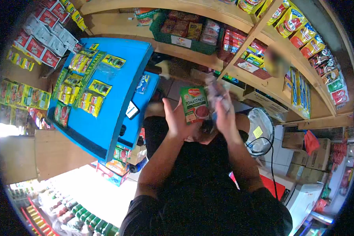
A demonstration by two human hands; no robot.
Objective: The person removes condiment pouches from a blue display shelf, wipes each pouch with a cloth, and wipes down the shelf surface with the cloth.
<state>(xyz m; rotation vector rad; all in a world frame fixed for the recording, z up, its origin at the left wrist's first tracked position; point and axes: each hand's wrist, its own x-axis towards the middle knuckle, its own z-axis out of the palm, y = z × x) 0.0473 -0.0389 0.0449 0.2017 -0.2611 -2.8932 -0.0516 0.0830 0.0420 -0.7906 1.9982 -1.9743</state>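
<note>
A green tomato paste pouch (194,105) stands upright in front of my chest, its printed front towards me. My left hand (176,120) holds it at its left edge; the thumb stands apart and the fingers run behind the pouch. On the pouch's other side is my right hand (225,118), raised with its palm turned inward. A see-through, crinkled plastic-like thing (215,89) lies against its fingers, smeared by motion. Whether the right fingers grip it is not clear.
On the left stands a blue board (124,53) with hung seasoning packs and a phone (132,110) near its edge. Wooden shelves (200,59) hold a green basket (185,44) of packs. To the right are a clear round tub (260,128), a black cable (272,165) and cardboard boxes (308,165).
</note>
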